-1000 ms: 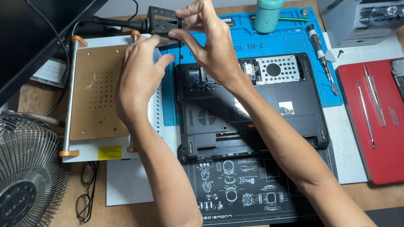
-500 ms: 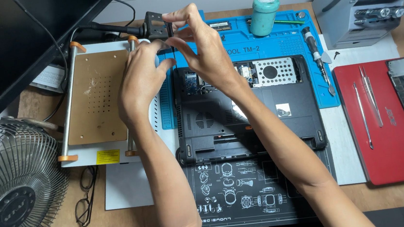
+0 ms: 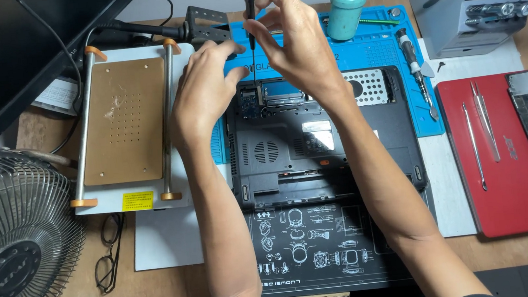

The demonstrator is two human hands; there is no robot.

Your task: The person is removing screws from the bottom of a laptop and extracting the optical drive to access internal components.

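Head view: a thin, light screwdriver (image 3: 250, 17) is pinched by the right hand (image 3: 293, 44), seemingly steadied by left hand (image 3: 203, 93) fingertips, near the desk's far edge.

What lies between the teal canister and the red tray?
In the head view, a screwdriver lies on the blue mat between the teal canister and red tray.
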